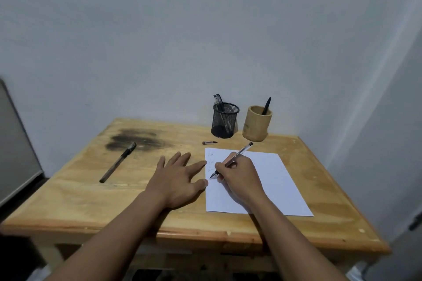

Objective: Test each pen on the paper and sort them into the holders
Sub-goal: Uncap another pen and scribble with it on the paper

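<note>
A white sheet of paper lies on the wooden table, with faint scribbles near its left edge. My right hand grips a clear pen, its tip touching the paper at the left side. My left hand lies flat on the table, fingers spread, with thumb and forefinger at the paper's left edge. A black mesh holder at the back holds several pens. Beside it a bamboo holder holds one black pen. Another capped black pen lies on the table at the left.
A small pen cap lies between the mesh holder and the paper. A dark burn-like stain marks the tabletop at the back left. The table stands against a pale wall, in a corner on the right.
</note>
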{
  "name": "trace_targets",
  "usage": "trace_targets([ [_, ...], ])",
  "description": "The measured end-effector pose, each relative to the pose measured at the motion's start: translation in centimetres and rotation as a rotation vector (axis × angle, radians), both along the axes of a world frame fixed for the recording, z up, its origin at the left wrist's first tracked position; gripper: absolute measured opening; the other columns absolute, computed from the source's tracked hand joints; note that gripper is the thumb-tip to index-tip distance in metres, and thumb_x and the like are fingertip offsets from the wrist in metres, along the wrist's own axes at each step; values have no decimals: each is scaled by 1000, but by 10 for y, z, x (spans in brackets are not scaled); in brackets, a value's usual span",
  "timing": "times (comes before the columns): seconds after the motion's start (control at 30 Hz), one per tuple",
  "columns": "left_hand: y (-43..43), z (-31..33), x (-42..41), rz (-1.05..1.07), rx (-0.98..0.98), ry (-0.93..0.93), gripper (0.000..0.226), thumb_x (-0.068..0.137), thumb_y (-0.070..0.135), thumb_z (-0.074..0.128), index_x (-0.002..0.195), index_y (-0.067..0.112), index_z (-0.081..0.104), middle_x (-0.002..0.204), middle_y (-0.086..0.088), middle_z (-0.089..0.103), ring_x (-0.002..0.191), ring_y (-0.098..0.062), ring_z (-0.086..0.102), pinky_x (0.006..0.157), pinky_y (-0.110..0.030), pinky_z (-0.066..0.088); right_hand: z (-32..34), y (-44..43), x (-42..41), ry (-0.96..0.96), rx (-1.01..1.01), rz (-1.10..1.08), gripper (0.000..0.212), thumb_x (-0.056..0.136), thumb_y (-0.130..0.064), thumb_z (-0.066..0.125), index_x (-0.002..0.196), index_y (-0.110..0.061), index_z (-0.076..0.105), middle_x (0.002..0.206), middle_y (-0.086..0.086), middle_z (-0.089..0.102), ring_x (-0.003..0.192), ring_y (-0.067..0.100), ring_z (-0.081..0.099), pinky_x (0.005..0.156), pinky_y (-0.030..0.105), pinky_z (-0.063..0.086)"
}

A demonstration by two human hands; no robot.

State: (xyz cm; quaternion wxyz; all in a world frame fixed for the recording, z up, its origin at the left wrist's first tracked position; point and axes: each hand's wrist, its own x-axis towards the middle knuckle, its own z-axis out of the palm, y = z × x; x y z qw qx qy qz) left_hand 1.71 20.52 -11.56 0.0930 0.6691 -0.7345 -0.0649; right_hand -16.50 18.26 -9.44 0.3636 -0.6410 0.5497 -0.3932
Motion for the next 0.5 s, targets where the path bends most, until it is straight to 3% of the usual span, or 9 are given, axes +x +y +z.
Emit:
trace_targets([
  [0.2, 0, 2, -1, 2, 1, 8, 66, 85, 70, 29, 149, 54, 21, 166, 1, 13, 153, -22, 3, 121, -55, -1, 0, -1, 0, 97, -59, -53, 22, 93, -28, 66, 78, -14, 71, 71, -4, 75, 68, 8, 70, 60, 25, 52],
  [0.33, 0, 3, -2, 6, -2, 1, 67, 85, 70, 28, 149, 54, 21, 166, 1, 14, 153, -22, 3, 121, -54, 0, 0, 0, 0, 112, -45, -32, 19, 94, -27, 66, 80, -16, 71, 74, -5, 74, 69, 6, 69, 56, 19, 45],
  [0.5, 0, 2, -2, 10, -2, -6, 66, 86, 71, 28, 149, 55, 19, 166, 2, 13, 153, -21, 3, 121, -54, 1, -1, 0, -1, 127, -54, -48, 18, 93, -26, 66, 78, -16, 69, 75, -4, 74, 67, 6, 70, 55, 18, 47],
])
